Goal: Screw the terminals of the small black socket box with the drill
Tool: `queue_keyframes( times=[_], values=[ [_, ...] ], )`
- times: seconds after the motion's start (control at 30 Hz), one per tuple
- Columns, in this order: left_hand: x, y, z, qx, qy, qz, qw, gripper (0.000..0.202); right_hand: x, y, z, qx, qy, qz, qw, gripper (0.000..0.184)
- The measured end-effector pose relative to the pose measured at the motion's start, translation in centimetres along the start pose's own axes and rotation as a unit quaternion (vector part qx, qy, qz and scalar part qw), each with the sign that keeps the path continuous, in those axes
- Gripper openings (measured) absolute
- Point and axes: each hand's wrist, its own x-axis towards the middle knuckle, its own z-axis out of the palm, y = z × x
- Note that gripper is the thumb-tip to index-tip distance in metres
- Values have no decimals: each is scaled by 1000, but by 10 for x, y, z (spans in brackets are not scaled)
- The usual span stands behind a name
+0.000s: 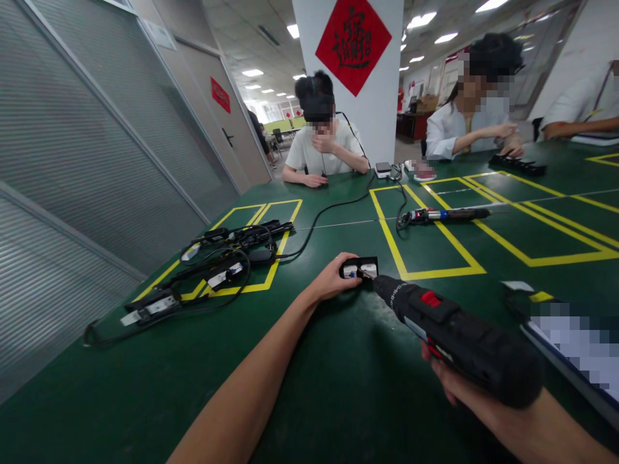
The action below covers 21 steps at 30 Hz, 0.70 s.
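My right hand (454, 380) is wrapped round the grip of a black and red cordless drill (449, 328), which points forward and left. Its bit reaches a small black rectangular box (374, 263) with whitish parts inside; whether the tip touches them I cannot tell. My left hand (333, 277) holds that box at its left end, standing on the green table. The fingers on the far side are partly hidden behind the box.
Black power strips with cables (227, 258) lie at left inside yellow tape. A pen-shaped electric screwdriver (445, 215) lies ahead to the right. A clipboard (570, 361) is at the right edge. One person (326, 138) sits opposite, with others to the right.
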Motion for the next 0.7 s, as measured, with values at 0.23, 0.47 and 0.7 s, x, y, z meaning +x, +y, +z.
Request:
queue_keyframes(
  times=[0.23,0.47,0.7],
  values=[
    [1,-2,0,9,2,3,1000,47,-2,17,11,73,19,-28,997,18],
    [2,-5,1,11,8,8,1000,50,-1,34,18,73,31,-6,997,20],
    [2,-6,1,7,9,6,1000,51,1,14,2,-1,-23,-7,1000,17]
  ],
)
